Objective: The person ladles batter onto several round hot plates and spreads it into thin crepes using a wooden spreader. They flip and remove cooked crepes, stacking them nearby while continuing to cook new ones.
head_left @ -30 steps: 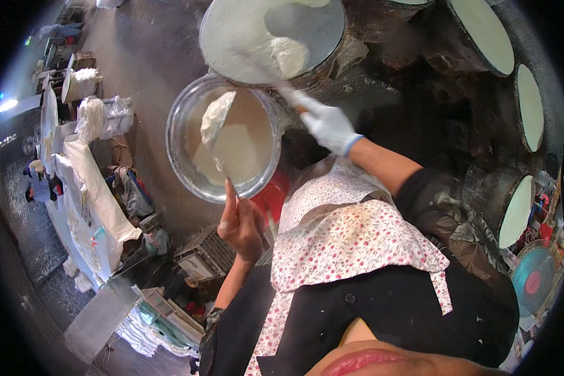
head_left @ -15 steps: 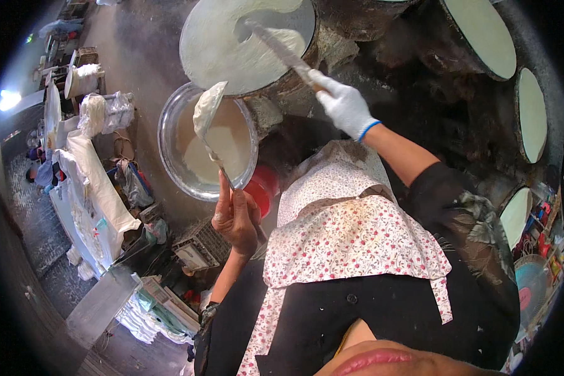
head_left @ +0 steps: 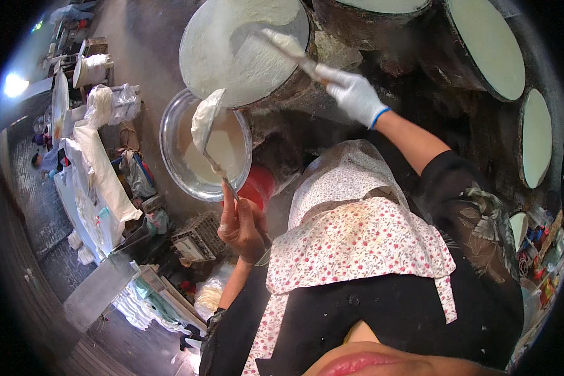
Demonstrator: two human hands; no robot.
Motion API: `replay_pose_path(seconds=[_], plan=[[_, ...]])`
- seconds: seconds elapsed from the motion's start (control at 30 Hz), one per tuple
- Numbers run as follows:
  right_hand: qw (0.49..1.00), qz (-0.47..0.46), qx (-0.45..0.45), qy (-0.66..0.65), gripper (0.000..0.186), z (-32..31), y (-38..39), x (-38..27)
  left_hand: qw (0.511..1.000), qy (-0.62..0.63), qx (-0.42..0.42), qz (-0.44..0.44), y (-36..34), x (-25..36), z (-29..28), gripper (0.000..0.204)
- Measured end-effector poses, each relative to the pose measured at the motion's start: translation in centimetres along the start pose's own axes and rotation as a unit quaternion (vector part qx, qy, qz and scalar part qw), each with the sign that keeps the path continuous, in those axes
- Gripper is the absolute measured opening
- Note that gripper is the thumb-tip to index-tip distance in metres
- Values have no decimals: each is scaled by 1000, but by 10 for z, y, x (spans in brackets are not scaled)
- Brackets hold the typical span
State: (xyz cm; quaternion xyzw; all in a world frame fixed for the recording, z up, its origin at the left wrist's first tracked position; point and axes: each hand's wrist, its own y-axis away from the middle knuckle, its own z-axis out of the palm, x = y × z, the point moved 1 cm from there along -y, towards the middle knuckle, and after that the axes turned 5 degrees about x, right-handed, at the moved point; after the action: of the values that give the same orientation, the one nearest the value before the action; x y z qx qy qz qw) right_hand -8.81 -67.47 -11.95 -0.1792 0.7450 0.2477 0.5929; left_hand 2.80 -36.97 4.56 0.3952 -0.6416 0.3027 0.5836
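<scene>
My left hand, bare, grips the handle of a ladle whose bowl is coated with thick white batter. The ladle hangs over a metal basin of pale liquid, beside the round pan. My right hand, in a white glove with a blue cuff, is closed round the handle of a flat spatula. A white lump of batter lies along its blade, over the right part of the pan. White batter covers the pan's surface, with a curved greyer streak near the blade.
More round pans with pale tops stand on the right and far right. A red bucket stands between the basin and my apron. A plastic crate and a cloth-covered table are on the left.
The spatula was lying in the pan's batter; now its blade has come up and right with a white lump on it. The thick batter at the pan's right has thinned. The ladle stays held.
</scene>
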Motion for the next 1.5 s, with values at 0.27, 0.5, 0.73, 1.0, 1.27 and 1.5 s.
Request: replay_pose_path(seconds=[0.27, 0.5, 0.73, 1.0, 1.27, 1.5], plan=[[981, -12, -153, 115, 45, 14, 44, -48, 999, 15, -22, -29, -1, -5, 11, 51], [994, -98, 46, -1, 40, -12, 12, -12, 999, 19, -25, -37, -13, -4, 23, 51], [997, 53, 56, 3, 44, -11, -7, -11, 999, 16, -42, -27, -19, -1, 39, 53], [993, -47, 7, 104, 48, -6, -20, -9, 997, 39, -55, -46, -25, -7, 32, 53], [987, 28, 157, -9, 46, 30, -3, 2, 995, 70, -72, -15, -30, -11, 19, 52], [991, -7, 1, 132, 43, 41, -9, -23, 996, 59, -35, -55, -25, -15, -8, 51]])
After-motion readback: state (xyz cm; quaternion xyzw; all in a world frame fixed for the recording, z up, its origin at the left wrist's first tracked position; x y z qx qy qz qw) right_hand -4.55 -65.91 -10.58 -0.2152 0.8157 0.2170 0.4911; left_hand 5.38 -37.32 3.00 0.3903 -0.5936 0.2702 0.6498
